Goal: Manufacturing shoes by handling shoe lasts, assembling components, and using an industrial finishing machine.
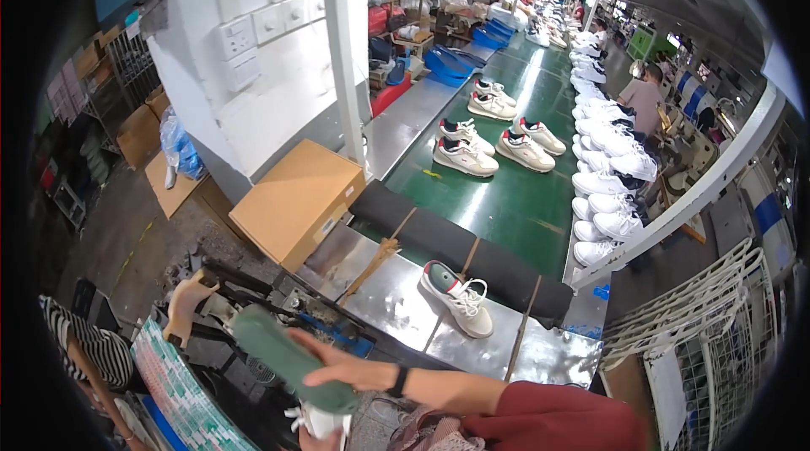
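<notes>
A green insole (283, 358) is gripped in my right hand (350, 367), thumb on top, with its long end pointing up and to the left. Just below it, at the lower edge, my left hand (310, 441) holds a white shoe (322, 422); most of that hand and shoe is cut off or covered. A single cream shoe (462, 303) with a green insole inside and white laces rests on the metal table (405, 307), to the right of my hands.
Several cream shoes (468, 156) stand on the green conveyor (447, 194), behind a dark roller (456, 244). White shoes (612, 164) line its right side. A cardboard box (295, 198) sits left. At lower left are printed sheets (181, 383) and another person's arm (97, 388).
</notes>
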### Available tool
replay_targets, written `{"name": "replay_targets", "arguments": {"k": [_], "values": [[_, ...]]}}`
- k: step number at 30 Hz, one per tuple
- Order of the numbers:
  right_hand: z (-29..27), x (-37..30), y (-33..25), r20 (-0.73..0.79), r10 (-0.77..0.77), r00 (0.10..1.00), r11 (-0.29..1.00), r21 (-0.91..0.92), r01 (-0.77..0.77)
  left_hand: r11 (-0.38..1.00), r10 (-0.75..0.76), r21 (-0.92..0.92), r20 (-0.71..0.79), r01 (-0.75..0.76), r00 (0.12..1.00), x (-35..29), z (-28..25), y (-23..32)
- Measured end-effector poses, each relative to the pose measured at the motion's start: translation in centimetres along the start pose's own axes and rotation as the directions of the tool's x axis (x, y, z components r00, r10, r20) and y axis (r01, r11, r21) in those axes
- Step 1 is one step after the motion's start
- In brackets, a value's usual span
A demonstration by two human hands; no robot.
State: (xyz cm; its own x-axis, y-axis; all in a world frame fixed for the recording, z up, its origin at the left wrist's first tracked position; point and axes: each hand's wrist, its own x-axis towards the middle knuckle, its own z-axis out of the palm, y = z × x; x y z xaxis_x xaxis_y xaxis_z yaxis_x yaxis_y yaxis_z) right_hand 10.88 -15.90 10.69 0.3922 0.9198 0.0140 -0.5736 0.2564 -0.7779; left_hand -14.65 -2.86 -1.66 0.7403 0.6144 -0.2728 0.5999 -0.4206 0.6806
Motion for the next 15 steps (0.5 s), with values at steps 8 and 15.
{"name": "replay_targets", "arguments": {"k": [8,15], "values": [[-18.4,-25.3,-4.6,-0.553,-0.749,0.365,0.344,-0.795,-0.5,0.86,0.388,0.374,-0.038,-0.347,0.921,18.9,15.9,17.5],[-25.5,-37.6,2.8,-0.718,-0.605,0.345,0.065,-0.477,-0.877,0.867,0.481,0.197,-0.088,-0.459,0.872,10.2,25.1,28.6]]}}
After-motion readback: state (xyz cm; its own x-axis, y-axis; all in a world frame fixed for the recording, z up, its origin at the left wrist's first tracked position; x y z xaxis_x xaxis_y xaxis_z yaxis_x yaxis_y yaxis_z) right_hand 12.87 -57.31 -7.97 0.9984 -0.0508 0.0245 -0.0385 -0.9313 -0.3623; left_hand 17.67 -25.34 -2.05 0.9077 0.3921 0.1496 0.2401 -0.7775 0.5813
